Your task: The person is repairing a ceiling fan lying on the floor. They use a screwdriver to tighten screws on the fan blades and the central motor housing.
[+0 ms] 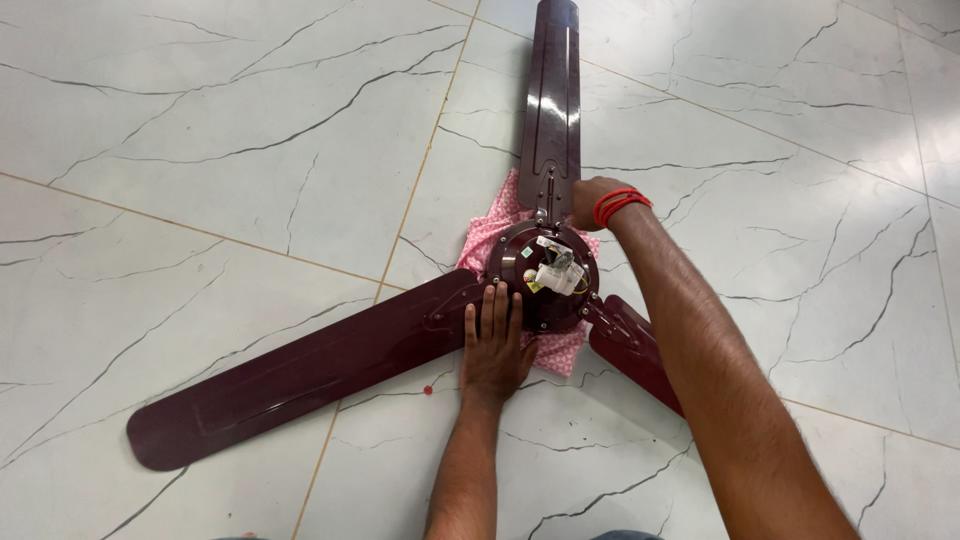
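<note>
Open marble floor [200, 150] lies between the three maroon blades [300, 375]; the motor hub [545, 275] and pink cloth [490, 235] crowd the centre, right blade [630, 355] apparently partly hidden.

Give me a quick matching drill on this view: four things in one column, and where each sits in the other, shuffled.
Things:
1. left hand
2. right hand
3. pink cloth
4. red thread band

Places:
A. around the right wrist
B. under the motor hub, on the marble floor
C. flat against the near edge of the hub, fingers pointing away
D. beside the root of the far fan blade

Pairs: 1-C, 2-D, 3-B, 4-A
</note>
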